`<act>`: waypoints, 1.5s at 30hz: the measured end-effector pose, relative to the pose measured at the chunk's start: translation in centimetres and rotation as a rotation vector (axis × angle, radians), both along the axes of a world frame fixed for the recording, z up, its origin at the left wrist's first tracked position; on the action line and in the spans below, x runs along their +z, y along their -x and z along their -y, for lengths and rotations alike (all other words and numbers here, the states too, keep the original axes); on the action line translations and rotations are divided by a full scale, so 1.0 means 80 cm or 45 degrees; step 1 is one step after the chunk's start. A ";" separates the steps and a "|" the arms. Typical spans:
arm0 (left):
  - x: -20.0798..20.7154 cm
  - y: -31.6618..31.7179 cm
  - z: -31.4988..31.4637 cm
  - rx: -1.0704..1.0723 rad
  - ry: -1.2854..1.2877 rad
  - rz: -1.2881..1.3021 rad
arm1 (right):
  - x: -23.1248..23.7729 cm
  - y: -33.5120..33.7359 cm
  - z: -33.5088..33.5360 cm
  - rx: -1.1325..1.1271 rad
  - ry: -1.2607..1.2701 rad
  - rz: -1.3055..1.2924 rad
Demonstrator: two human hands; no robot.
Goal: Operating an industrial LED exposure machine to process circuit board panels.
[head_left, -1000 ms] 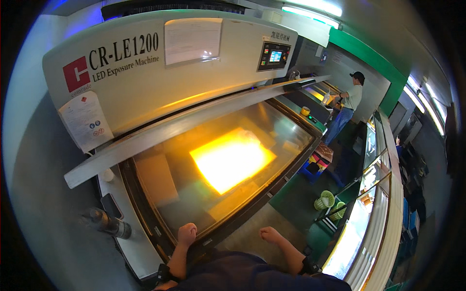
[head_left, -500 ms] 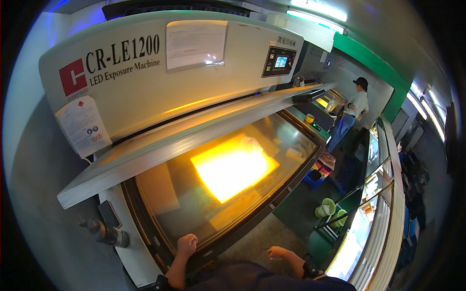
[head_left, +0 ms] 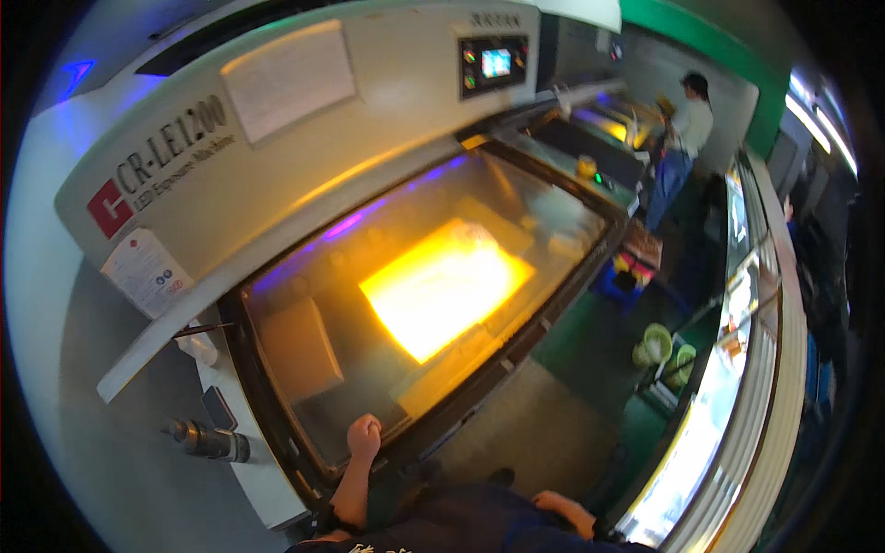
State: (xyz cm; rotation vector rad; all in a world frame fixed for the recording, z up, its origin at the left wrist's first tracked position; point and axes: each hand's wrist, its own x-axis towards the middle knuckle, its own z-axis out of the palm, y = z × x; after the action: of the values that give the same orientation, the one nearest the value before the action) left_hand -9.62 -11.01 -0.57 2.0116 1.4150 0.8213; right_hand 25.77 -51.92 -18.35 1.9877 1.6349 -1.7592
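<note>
In front of me lies the framed glass bed (head_left: 304,267) of a large exposure machine. Under the glass glows a bright yellow rectangular panel (head_left: 442,286), with a brownish flat sheet (head_left: 297,350) to its left. My left hand (head_left: 364,436) is closed in a fist over the near left edge of the bed; I cannot make out whether it touches the frame. My right hand (head_left: 564,509) hangs low near my body, beside the bed's front side. Its fingers are blurred, and no object shows in it.
A dark bottle (head_left: 207,440) and a phone (head_left: 218,408) rest on the white ledge at left. The machine's control panel (head_left: 494,64) faces me. A co-worker (head_left: 684,138) stands at another table. Green baskets (head_left: 656,343) and a lit rack (head_left: 687,442) are on the right.
The long pale lid bar no longer crosses the glass; the far edge with purple reflections now shows. My view has shifted. My left fist stays near the bed's edge; my right hand is lower.
</note>
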 end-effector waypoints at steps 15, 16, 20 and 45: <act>-0.008 -0.083 -0.003 0.043 -0.163 -0.307 | 0.045 -0.033 0.008 -0.276 0.206 0.014; -0.008 -0.086 -0.003 0.036 -0.189 -0.283 | 0.039 -0.034 0.014 -0.234 0.165 0.050; -0.006 -0.084 -0.004 0.030 -0.164 -0.277 | 0.038 -0.028 0.022 -0.370 -0.117 0.133; 0.016 -0.208 0.133 -1.477 0.797 -0.189 | 0.044 0.007 0.037 -0.381 -0.076 0.133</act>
State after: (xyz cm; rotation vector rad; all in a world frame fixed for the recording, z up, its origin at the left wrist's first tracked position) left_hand 7.05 -21.65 0.71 1.9193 0.2809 -0.2584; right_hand 25.21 -54.89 -14.85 2.4149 1.4367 -1.6705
